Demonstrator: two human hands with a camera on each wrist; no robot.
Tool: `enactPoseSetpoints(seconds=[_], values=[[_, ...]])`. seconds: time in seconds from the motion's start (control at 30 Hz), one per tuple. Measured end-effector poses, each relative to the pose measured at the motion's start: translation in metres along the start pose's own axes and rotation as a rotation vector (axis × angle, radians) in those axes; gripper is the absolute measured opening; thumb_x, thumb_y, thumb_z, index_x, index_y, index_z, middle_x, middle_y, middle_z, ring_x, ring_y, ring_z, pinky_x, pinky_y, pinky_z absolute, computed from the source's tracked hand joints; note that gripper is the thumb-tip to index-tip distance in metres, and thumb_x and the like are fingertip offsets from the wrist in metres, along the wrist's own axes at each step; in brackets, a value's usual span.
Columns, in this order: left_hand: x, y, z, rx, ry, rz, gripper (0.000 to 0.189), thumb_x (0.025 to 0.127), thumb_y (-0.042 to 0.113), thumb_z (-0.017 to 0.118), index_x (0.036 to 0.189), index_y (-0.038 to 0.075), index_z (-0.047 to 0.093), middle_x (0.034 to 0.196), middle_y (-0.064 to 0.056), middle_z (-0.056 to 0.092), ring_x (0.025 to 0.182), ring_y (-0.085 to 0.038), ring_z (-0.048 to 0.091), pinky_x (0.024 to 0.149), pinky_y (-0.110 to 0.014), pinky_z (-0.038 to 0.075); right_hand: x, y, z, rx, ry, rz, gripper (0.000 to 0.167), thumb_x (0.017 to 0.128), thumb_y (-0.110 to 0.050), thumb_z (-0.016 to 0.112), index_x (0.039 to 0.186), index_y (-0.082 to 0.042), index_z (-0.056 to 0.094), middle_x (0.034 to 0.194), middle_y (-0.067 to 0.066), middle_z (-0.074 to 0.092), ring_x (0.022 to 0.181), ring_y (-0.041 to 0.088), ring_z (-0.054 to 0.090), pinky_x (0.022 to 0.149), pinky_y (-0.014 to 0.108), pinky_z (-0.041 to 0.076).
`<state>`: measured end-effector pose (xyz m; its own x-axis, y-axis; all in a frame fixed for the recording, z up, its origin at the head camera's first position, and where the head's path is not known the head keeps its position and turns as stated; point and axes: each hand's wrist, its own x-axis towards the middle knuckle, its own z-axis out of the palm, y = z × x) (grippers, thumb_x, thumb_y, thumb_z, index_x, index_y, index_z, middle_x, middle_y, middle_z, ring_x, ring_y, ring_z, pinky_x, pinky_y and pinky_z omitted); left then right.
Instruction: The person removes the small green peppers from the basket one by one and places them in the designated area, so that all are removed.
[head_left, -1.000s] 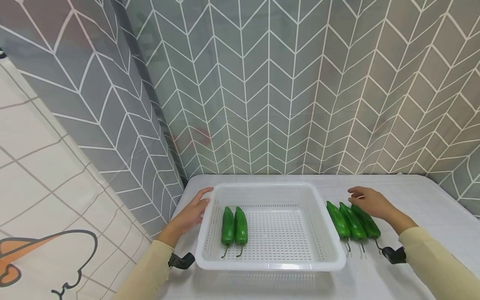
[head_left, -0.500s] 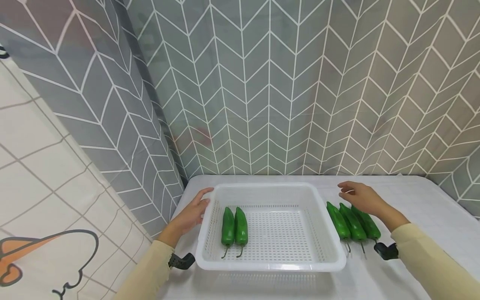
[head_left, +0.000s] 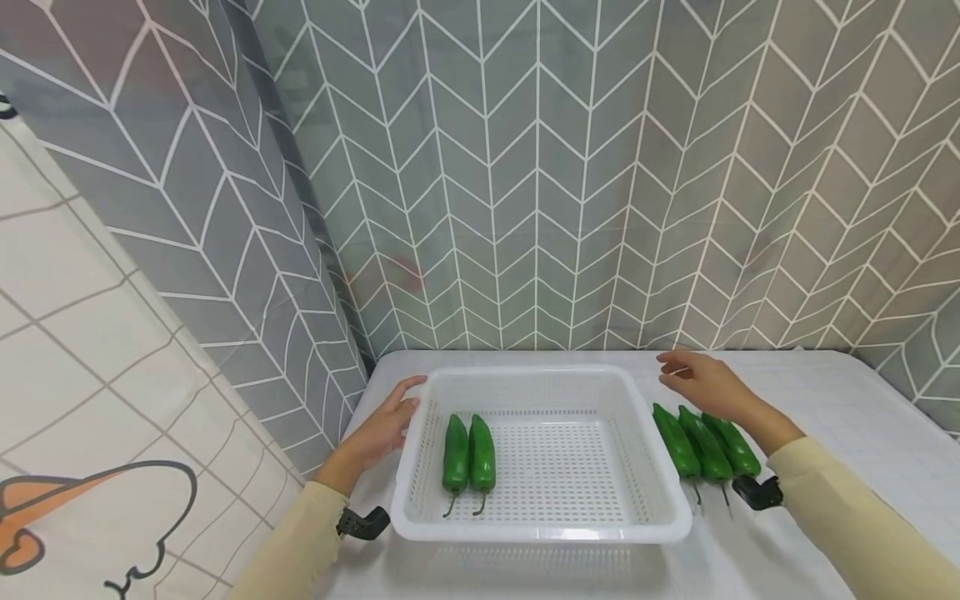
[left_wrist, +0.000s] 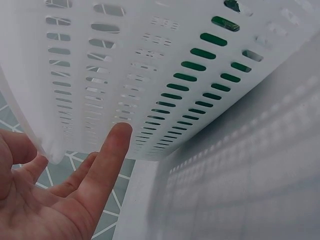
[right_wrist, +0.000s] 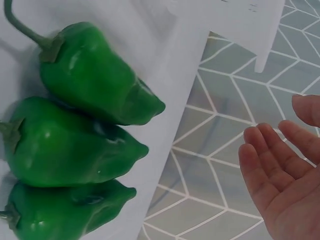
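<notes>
A white perforated plastic basket (head_left: 540, 533) stands on the table with two green peppers (head_left: 456, 454) side by side at its left. My left hand (head_left: 382, 429) is at the basket's left rim. In the left wrist view, one fairly straight finger (left_wrist: 112, 155) reaches the outside of the perforated wall. To the basket's right, three green peppers (head_left: 705, 446) lie in a row, stems toward me. Over their far ends hovers my right hand (head_left: 705, 383), fingers loosely bent and holding nothing. The right wrist view shows its palm (right_wrist: 295, 210) apart from the peppers.
A white cloth covers the table (head_left: 847, 417). Behind it hangs a grey curtain (head_left: 540, 183) with a white chevron pattern. On the left side is a white sheet (head_left: 112, 358) with grid lines and a cartoon print.
My right hand has moved left and slightly away from me, from above the rightmost pepper toward the basket's far right corner. The left hand, basket and peppers stay put.
</notes>
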<state>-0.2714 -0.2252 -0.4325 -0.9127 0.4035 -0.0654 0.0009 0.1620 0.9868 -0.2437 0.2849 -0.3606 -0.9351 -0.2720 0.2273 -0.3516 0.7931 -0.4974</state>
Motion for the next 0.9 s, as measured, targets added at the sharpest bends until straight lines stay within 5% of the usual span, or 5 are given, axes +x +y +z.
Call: enactPoseSetpoints(seconds=[0.9], values=[[0.003,-0.003,-0.001,-0.026,0.004,-0.016,0.046,0.114,0.027,0.031,0.159,0.025,0.021,0.148,-0.021,0.046,0.127,-0.033,0.056,0.09,-0.048,0.055,0.026,-0.033,0.001,0.043,0.004,-0.096,0.038,0.103,-0.012,0.059,0.133,0.011,0.057,0.118,0.027,0.066,0.108,0.044,0.065,0.089,0.058,0.052]])
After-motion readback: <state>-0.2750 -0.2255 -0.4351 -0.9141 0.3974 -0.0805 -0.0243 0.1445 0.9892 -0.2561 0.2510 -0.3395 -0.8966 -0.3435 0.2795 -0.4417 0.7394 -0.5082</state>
